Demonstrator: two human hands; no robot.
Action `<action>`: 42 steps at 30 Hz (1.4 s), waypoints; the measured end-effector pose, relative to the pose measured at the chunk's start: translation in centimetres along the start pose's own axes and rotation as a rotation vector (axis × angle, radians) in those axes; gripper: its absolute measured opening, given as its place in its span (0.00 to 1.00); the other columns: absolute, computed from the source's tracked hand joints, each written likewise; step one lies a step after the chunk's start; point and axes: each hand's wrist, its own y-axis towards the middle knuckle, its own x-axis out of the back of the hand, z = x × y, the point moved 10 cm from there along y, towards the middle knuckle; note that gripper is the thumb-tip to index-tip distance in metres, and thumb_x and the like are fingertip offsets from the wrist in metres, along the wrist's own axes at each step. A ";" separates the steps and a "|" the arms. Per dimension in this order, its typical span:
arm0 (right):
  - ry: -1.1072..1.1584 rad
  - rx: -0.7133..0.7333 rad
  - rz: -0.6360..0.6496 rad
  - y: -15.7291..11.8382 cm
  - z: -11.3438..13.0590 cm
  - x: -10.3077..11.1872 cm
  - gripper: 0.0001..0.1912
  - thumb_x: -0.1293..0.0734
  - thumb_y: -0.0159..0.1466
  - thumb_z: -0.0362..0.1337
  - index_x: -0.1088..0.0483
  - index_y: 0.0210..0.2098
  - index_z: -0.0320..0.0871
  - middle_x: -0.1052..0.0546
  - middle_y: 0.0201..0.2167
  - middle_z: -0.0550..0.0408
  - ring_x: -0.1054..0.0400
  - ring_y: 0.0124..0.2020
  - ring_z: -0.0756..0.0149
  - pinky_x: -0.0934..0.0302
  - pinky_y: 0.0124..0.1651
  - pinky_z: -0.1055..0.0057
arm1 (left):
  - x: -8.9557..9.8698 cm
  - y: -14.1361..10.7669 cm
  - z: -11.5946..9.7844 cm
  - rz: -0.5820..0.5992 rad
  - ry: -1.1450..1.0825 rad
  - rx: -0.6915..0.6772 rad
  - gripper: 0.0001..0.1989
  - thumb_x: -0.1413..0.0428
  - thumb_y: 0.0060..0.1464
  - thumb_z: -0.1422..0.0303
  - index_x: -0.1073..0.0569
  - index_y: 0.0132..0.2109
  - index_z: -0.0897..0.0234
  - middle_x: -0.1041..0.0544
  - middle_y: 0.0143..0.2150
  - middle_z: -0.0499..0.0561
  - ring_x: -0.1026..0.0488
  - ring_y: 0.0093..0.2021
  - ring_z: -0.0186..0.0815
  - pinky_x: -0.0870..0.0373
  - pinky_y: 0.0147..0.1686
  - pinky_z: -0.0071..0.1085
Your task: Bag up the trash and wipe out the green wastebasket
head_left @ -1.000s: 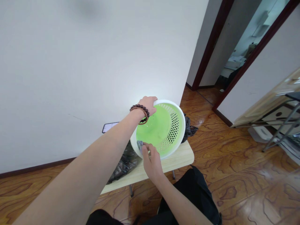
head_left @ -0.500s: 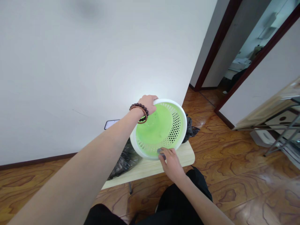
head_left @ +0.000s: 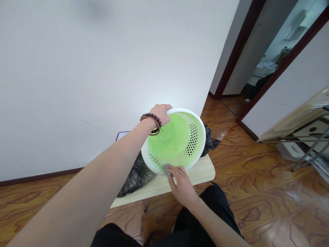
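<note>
A round basin with a white rim and a pierced green strainer basket [head_left: 177, 137] is held tilted over a small light wooden table. My left hand [head_left: 161, 113], with a beaded bracelet at the wrist, grips the rim at the far left side. Closed around a small grey cloth or pad, my right hand [head_left: 180, 181] presses it against the near rim. The grey pad [head_left: 165, 168] shows only partly between the fingers, so its exact kind is unclear.
A black plastic bag [head_left: 136, 178] lies on the table [head_left: 203, 169], left of the basin. Another black bag [head_left: 210, 140] shows behind its right side. Part of a phone [head_left: 120, 136] is visible by the white wall. A metal-legged rack [head_left: 311, 151] stands far right.
My right hand has slid left along the near rim with the grey pad. My left hand keeps its grip, and the basin has barely shifted.
</note>
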 end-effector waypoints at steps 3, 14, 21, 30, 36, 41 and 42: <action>-0.179 -0.019 -0.004 -1.8 -2.8 2.1 0.15 0.44 0.61 0.29 0.34 0.46 0.44 0.32 0.50 0.50 0.40 0.47 0.61 0.46 0.50 0.58 | 0.1 0.0 -0.1 -0.013 -0.026 -0.008 0.19 0.51 0.40 0.72 0.28 0.42 0.58 0.26 0.33 0.51 0.30 0.32 0.35 0.37 0.30 0.29; 0.216 -0.140 -0.013 3.8 2.1 -2.4 0.17 0.40 0.60 0.40 0.35 0.48 0.43 0.28 0.41 0.49 0.36 0.42 0.62 0.40 0.43 0.65 | 0.1 -0.3 -0.2 -0.031 0.040 0.013 0.21 0.51 0.40 0.73 0.30 0.45 0.56 0.26 0.31 0.51 0.31 0.30 0.35 0.37 0.27 0.28; 0.217 -0.254 0.147 3.2 -1.8 -1.7 0.17 0.46 0.63 0.43 0.30 0.35 0.43 0.26 0.30 0.53 0.33 0.32 0.66 0.41 0.35 0.70 | -0.2 -0.3 -0.7 -0.035 0.050 -0.010 0.21 0.52 0.40 0.72 0.30 0.44 0.56 0.26 0.32 0.52 0.30 0.30 0.37 0.36 0.27 0.30; 0.321 -0.538 0.174 3.3 -7.0 -3.5 0.29 0.29 0.44 0.38 0.37 0.45 0.38 0.28 0.35 0.49 0.33 0.31 0.65 0.40 0.29 0.72 | -0.3 -0.6 -1.0 -0.027 0.068 -0.024 0.20 0.52 0.42 0.71 0.31 0.46 0.56 0.26 0.35 0.53 0.29 0.32 0.39 0.35 0.28 0.30; 0.384 -0.452 0.291 3.9 -7.0 -2.6 0.14 0.32 0.47 0.33 0.32 0.34 0.38 0.28 0.27 0.55 0.35 0.27 0.69 0.41 0.28 0.73 | -0.3 -0.6 -1.0 -0.030 0.062 -0.026 0.21 0.52 0.41 0.71 0.32 0.46 0.56 0.26 0.35 0.53 0.29 0.32 0.40 0.35 0.27 0.30; 0.206 -0.392 0.243 5.5 -8.9 0.3 0.29 0.31 0.46 0.32 0.38 0.48 0.41 0.29 0.33 0.54 0.35 0.29 0.70 0.42 0.31 0.73 | -0.1 -0.7 -1.0 -0.022 0.075 -0.023 0.19 0.52 0.42 0.71 0.31 0.44 0.56 0.26 0.34 0.51 0.29 0.32 0.37 0.35 0.28 0.28; 0.159 -0.376 0.256 5.7 -9.4 0.5 0.28 0.31 0.46 0.32 0.37 0.47 0.41 0.29 0.34 0.53 0.35 0.30 0.70 0.42 0.32 0.73 | -0.1 -0.7 -1.1 -0.022 0.076 -0.026 0.19 0.52 0.42 0.71 0.31 0.44 0.56 0.26 0.34 0.51 0.29 0.32 0.37 0.36 0.28 0.28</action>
